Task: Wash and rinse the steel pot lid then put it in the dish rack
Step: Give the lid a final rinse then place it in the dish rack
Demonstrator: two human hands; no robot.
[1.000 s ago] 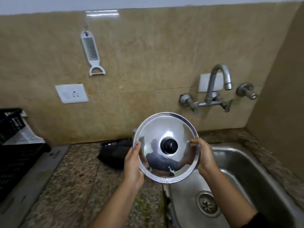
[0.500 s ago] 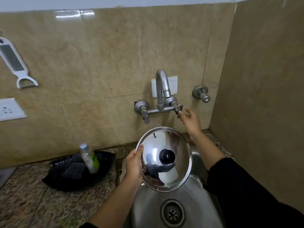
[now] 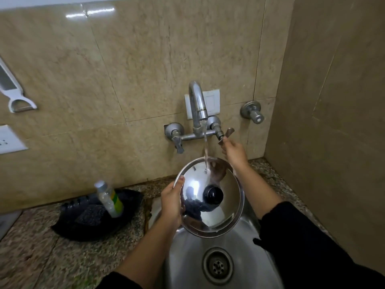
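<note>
Left hand (image 3: 171, 202) gripping lid (image 3: 216, 209) rim over sink (image 3: 187, 257), right hand (image 3: 234, 152) at tap handle (image 3: 226, 133)

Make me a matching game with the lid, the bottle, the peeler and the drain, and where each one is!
Things:
1. steel lid
2. bottle
3. peeler
4. drain

Places:
A. hanging on the wall
B. at the bottom of the sink
C. under the running tap, held by the left hand
D. leaning in the black tray on the counter

Pairs: 1-C, 2-D, 3-A, 4-B
</note>
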